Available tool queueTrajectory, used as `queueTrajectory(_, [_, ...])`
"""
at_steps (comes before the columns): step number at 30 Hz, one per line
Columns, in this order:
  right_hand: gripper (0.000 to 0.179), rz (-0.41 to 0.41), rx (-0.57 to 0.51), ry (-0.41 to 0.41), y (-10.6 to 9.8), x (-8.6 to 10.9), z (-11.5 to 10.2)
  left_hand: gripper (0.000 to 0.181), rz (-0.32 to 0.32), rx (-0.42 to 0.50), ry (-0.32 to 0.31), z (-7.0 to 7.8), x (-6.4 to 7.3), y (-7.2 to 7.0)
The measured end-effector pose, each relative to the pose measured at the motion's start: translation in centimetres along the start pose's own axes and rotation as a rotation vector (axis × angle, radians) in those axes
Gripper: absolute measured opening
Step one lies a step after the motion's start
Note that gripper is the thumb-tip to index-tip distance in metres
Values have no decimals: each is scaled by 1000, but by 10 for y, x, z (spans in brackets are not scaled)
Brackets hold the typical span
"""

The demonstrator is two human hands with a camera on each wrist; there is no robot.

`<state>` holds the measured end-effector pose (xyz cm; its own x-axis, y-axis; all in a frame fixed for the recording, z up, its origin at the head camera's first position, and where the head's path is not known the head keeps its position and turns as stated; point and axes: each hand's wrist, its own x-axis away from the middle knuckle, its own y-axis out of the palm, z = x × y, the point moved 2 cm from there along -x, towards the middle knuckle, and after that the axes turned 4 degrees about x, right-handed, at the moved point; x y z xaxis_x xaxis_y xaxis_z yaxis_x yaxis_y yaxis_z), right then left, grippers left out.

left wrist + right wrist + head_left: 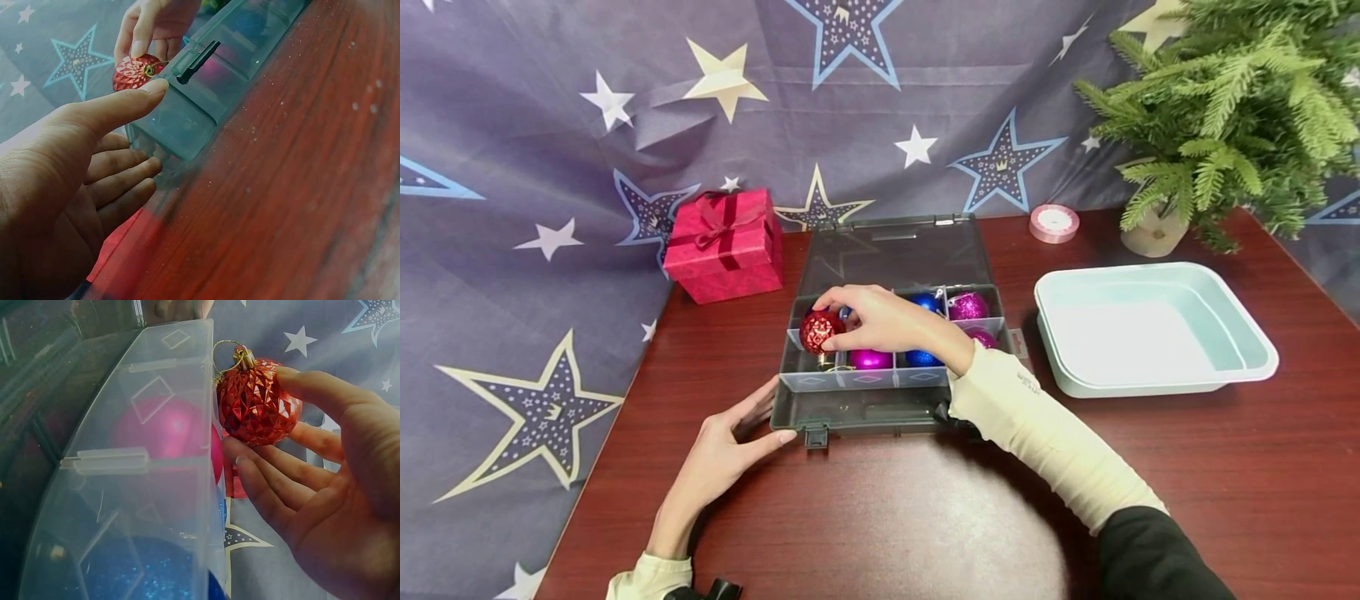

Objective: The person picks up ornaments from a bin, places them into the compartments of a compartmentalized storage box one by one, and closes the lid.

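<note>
My right hand (pixel 891 321) pinches a shiny red faceted Christmas bauble (pixel 820 332) over the left end of a dark clear storage box (pixel 872 412). In the right wrist view the bauble (pixel 257 403) hangs beside the translucent divider (pixel 176 340), its gold cap and loop turned up. My left hand (pixel 718 454) is at the box's front left corner, thumb and fingers extended, thumb tip (pixel 156 86) on the edge. In the compartments lie a magenta bauble (pixel 871 360), blue baubles (pixel 922 358) and glittery purple ones (pixel 967 306); my right hand covers part of the rest.
The box's lid (pixel 902 254) stands raised at the back. A pale blue tray (pixel 1157 385) is to the right, with a pink ribbon roll (pixel 1054 223) and a small artificial fir tree (pixel 1232 108) behind. A red gift box (pixel 726 246) sits at the back left.
</note>
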<state>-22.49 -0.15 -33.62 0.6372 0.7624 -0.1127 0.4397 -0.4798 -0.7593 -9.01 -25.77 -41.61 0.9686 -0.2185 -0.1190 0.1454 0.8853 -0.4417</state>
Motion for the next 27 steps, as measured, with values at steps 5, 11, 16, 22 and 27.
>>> queueTrajectory(5, [52, -16, -10, 2, 1, -1, 0, 71, -3, -5, -4, 1, 0, 0])
queueTrajectory(11, [54, -44, -64, 21, 1, 1, 0, 70, -3, -9, -13, 1, 0, -1])
queueTrajectory(16, [53, -46, -74, 28, -4, 7, 2, 70, -1, -2, 7, -1, 0, 0])
queueTrajectory(22, [53, -28, -82, 36, -14, 17, 4, 70, -3, 3, 8, -1, -1, 1])
queueTrajectory(27, [50, 4, -58, 42, -28, 30, 6, 72, -8, -1, 4, 1, -1, 0])
